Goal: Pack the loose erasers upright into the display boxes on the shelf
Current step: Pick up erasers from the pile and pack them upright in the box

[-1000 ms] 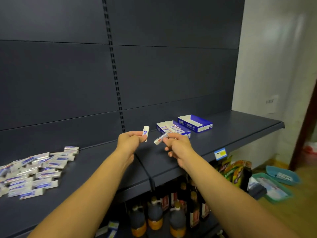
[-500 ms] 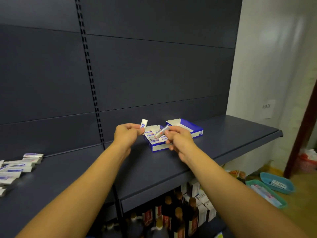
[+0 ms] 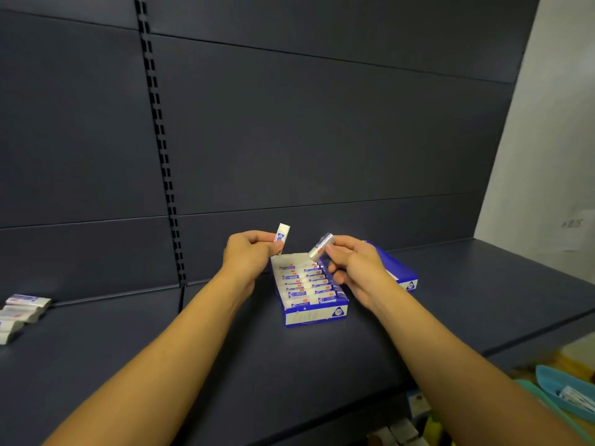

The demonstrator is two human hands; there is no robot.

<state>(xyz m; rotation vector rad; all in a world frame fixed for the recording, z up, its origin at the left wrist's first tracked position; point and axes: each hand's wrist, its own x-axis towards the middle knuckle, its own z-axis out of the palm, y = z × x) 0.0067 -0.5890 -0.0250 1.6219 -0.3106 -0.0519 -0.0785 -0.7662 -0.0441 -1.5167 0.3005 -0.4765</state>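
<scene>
A blue and white display box (image 3: 315, 315) stands on the dark shelf (image 3: 450, 300), with two rows of several erasers packed inside. My left hand (image 3: 249, 252) pinches one white eraser (image 3: 282, 235) upright, just above the box's back left corner. My right hand (image 3: 354, 265) holds a second eraser (image 3: 320, 246) tilted over the box's back right corner. A second blue display box (image 3: 404, 278) lies behind my right hand, mostly hidden. Loose erasers (image 3: 19, 312) lie in a pile at the shelf's far left edge.
The dark panelled back wall (image 3: 289, 140) rises behind the shelf. Teal trays (image 3: 566, 394) sit on the floor at the lower right. Packaged goods (image 3: 412, 423) show on the lower shelf below the shelf edge.
Both hands, each holding an eraser, have moved right from near the loose pile to just above the first display box. The view has followed, so the pile now sits at the left edge.
</scene>
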